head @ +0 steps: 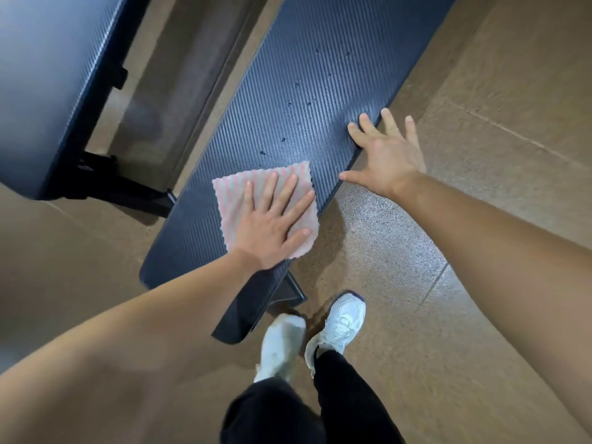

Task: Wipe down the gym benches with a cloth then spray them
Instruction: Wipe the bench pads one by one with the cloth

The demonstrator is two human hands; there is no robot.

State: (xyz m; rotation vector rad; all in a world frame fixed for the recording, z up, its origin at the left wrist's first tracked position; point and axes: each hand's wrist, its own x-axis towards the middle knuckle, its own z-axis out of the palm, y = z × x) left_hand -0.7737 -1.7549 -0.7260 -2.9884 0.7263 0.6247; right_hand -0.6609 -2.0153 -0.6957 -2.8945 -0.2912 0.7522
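- Cloth lies on the surface's 6 o'clock end; left hand presses it flat, fingers straight, hiding its middle.
- Right hand, at 2 o'clock, rests spread on the surface's edge.
- Second bench, 10 o'clock, is cut off by the frame.

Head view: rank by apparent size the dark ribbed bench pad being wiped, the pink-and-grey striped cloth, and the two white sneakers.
1. dark ribbed bench pad, by far the largest
2. pink-and-grey striped cloth
3. left white sneaker and right white sneaker: they look alike, so not ranked; the left is blurred.
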